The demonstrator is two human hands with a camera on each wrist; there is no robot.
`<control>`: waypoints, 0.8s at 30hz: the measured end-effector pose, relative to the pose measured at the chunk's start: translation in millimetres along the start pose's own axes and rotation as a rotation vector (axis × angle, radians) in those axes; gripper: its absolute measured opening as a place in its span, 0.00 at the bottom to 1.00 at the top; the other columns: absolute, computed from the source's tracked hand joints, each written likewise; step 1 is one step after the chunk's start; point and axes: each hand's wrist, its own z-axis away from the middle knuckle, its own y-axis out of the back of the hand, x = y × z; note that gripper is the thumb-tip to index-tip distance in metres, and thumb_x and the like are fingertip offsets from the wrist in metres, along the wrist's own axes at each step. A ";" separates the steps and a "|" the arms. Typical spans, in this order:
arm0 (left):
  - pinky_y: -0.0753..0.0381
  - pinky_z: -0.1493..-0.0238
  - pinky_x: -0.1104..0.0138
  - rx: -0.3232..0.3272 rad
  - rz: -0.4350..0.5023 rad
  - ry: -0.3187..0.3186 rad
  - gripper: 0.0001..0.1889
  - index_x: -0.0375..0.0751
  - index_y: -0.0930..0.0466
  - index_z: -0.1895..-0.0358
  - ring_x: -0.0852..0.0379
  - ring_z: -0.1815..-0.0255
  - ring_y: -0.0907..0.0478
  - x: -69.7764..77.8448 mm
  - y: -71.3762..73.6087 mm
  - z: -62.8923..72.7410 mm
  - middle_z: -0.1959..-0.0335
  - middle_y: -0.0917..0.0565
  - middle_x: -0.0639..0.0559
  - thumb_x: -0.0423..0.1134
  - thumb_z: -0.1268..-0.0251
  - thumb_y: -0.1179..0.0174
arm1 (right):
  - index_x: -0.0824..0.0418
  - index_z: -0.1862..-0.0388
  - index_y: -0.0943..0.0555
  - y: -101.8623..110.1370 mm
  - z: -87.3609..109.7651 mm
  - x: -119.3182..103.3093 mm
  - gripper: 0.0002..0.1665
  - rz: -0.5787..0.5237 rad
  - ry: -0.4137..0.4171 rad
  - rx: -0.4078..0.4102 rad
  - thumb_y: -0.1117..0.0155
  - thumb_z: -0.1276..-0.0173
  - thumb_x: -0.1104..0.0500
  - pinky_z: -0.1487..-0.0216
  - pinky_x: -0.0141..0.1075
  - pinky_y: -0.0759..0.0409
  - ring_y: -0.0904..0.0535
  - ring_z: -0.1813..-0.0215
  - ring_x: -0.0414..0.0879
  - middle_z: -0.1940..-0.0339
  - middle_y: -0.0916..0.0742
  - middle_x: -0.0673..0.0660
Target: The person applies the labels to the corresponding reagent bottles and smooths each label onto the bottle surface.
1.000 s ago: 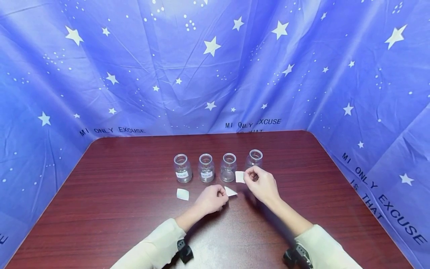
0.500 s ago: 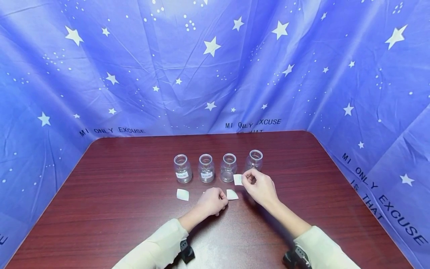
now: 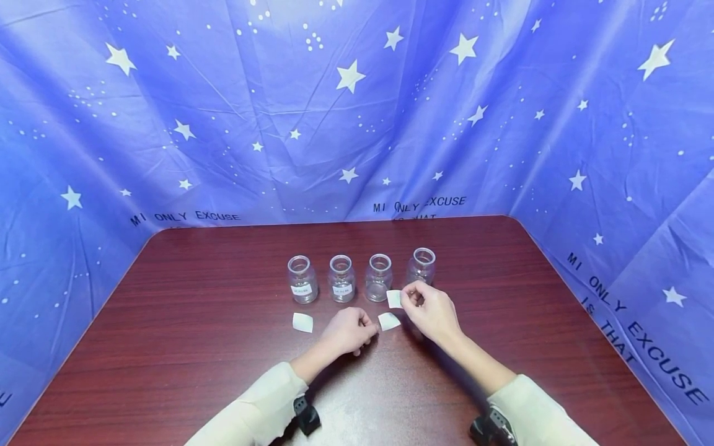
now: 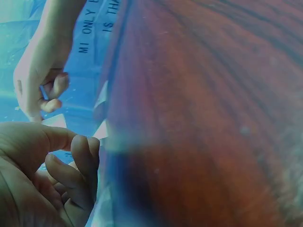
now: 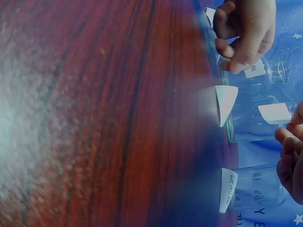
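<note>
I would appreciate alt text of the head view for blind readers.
A person's right hand pinches a white slip before a row of four glass jars on a dark red table, the left hand beside another slip. The two leftmost jars carry labels, a third slip lies in front of the leftmost, and a starry blue cloth hangs behind.

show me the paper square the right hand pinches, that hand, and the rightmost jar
Paper square (image 3: 394, 299): head view, middle of its white face.
Right hand (image 3: 436, 311): head view, back of the hand.
Rightmost jar (image 3: 421, 271): head view, glass shoulder below the rim.
</note>
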 end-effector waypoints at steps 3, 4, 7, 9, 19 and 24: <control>0.27 0.84 0.71 0.014 0.080 -0.035 0.08 0.43 0.23 0.75 0.62 0.91 0.26 1.8 5.8 -0.4 0.82 0.17 0.46 0.41 0.40 0.43 | 0.51 0.75 0.19 -0.3 0.1 -0.6 0.03 0.009 0.013 0.014 0.37 0.43 0.58 0.76 0.30 0.32 0.31 0.79 0.33 0.84 0.23 0.42; 0.26 0.83 0.71 0.026 0.107 -0.054 0.07 0.42 0.23 0.72 0.60 0.90 0.25 2.7 7.5 -0.6 0.81 0.17 0.45 0.40 0.40 0.43 | 0.51 0.75 0.19 -0.7 0.2 -1.0 0.02 0.013 0.023 0.022 0.37 0.44 0.59 0.76 0.29 0.32 0.31 0.80 0.33 0.85 0.23 0.42; 0.25 0.80 0.70 0.061 0.194 -0.107 0.08 0.40 0.22 0.67 0.51 0.86 0.21 6.6 11.5 -0.6 0.77 0.16 0.41 0.41 0.38 0.44 | 0.52 0.75 0.19 -2.4 0.8 -1.9 0.02 0.027 0.086 0.059 0.36 0.45 0.60 0.77 0.28 0.32 0.30 0.80 0.32 0.85 0.23 0.42; 0.25 0.79 0.70 0.080 0.244 -0.140 0.10 0.38 0.21 0.65 0.45 0.83 0.20 10.1 13.2 -0.4 0.75 0.17 0.38 0.43 0.37 0.44 | 0.53 0.75 0.19 -3.6 1.2 -2.8 0.02 0.028 0.151 0.095 0.35 0.46 0.60 0.78 0.27 0.31 0.29 0.81 0.33 0.86 0.23 0.41; 0.32 0.88 0.74 0.134 0.422 -0.127 0.17 0.37 0.21 0.61 0.63 0.86 0.26 20.2 14.0 -1.7 0.68 0.16 0.40 0.50 0.34 0.45 | 0.57 0.72 0.20 -8.1 2.0 -8.4 0.02 0.049 0.498 0.251 0.38 0.47 0.60 0.83 0.25 0.32 0.29 0.84 0.33 0.87 0.21 0.44; 0.31 0.89 0.71 0.158 0.470 -0.074 0.18 0.39 0.20 0.60 0.64 0.87 0.26 20.3 14.8 -2.9 0.68 0.15 0.43 0.52 0.35 0.45 | 0.58 0.71 0.19 -9.9 2.9 -9.8 0.04 0.053 0.616 0.256 0.41 0.43 0.60 0.84 0.24 0.32 0.29 0.85 0.34 0.86 0.21 0.45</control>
